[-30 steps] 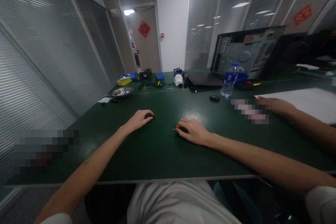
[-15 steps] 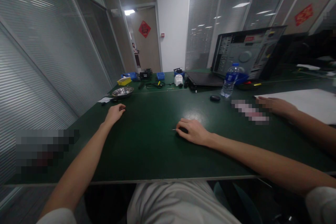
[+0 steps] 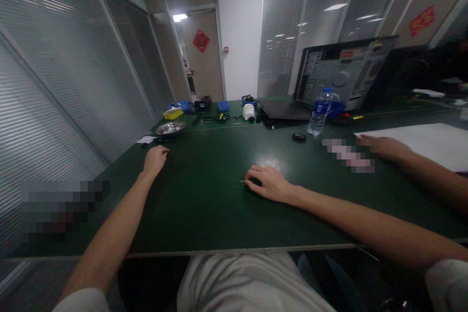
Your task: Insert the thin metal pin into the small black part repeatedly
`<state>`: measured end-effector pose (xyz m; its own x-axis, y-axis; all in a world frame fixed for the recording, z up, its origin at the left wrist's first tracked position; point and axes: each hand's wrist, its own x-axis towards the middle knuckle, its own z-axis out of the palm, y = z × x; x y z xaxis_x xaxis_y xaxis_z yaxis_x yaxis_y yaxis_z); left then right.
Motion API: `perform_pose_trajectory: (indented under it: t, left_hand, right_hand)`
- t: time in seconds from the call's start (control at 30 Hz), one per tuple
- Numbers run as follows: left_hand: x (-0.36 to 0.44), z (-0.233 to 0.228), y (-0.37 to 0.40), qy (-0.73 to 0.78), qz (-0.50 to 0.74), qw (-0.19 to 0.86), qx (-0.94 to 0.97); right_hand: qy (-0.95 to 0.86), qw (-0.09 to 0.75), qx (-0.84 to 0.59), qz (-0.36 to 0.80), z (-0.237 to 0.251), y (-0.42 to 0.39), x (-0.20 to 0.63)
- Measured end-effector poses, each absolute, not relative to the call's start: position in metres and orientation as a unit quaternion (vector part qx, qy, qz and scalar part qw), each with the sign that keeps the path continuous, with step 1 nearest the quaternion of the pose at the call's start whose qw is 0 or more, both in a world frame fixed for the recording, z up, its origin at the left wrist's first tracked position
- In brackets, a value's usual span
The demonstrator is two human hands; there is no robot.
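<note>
Fingers of the right hand [image 3: 268, 183] curl down over a small dark object [image 3: 257, 181] on the dark green bench [image 3: 204, 204], covering most of it; a thin pale pin-like tip [image 3: 242, 181] sticks out from under them, its long axis lying flat and pointing to the left. Farther out and to the left, the left hand [image 3: 155, 160] rests loosely closed on the bench; whether it holds anything I cannot tell. Beyond it sits a shallow round metal bowl [image 3: 170, 128]. Toward the right, another person's hand [image 3: 383, 147] lies beside a white sheet [image 3: 431, 144]. A clear plastic water bottle [image 3: 320, 112] stands farther back, before an open grey computer case [image 3: 343, 73].
</note>
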<state>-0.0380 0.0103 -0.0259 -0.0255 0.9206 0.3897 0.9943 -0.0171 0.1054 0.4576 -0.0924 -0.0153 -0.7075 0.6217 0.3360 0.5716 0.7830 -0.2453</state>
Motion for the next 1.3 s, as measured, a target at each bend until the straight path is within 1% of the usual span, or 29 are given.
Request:
perform_pose_trajectory:
  t: [0.37,0.77,0.93,1.3]
  left_hand:
    - [-0.035,-0.025,0.010,-0.708,-0.159,0.136,-0.675]
    - [-0.029,-0.024,0.008,-0.726,-0.140,0.140,-0.659]
    - [-0.028,-0.024,0.006,-0.725,-0.121,0.159,-0.659]
    - [-0.029,-0.022,0.007,-0.742,-0.142,0.137,-0.640]
  right_hand:
    - [-0.921,0.206,-0.324,0.062,-0.016,-0.092,0.457]
    - [-0.922,0.208,-0.320,0.063,-0.015,-0.092,0.457]
    - [-0.922,0.207,-0.321,0.065,-0.015,-0.093,0.458]
    - [-0.922,0.202,-0.324,0.066,-0.013,-0.093,0.457]
